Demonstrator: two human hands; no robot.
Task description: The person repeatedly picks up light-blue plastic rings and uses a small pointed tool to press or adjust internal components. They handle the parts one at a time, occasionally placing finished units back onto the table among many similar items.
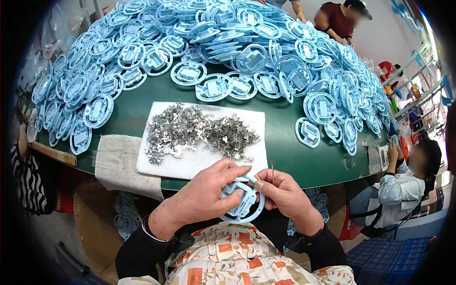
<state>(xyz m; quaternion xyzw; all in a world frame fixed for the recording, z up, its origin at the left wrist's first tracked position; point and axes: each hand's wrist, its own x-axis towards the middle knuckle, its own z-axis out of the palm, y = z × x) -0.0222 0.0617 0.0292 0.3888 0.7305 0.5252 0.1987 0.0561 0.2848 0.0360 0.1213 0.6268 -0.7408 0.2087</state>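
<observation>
A pale blue plastic ring with a moulded centre (247, 205) is held above the person's lap, just in front of the near edge of a green counter (289, 147). The left hand (205, 192) has its grip closed around the ring's left side, thumb lying across the centre. The right hand (283, 191) pinches the ring's upper right rim between thumb and fingers, with a thin metal rod (272, 172) standing upright among those fingers.

Just beyond the hands, small silvery metal clips (178, 133) lie heaped on a white foam sheet (183, 171). A grey cloth (124, 159) sits at the sheet's left, hanging over the counter's edge. Farther back, a large mound of similar blue plastic rings (228, 28) spreads across the counter. On the right sits a person in a pale top (401, 190); beyond the mound is another in a dark red shirt (335, 19).
</observation>
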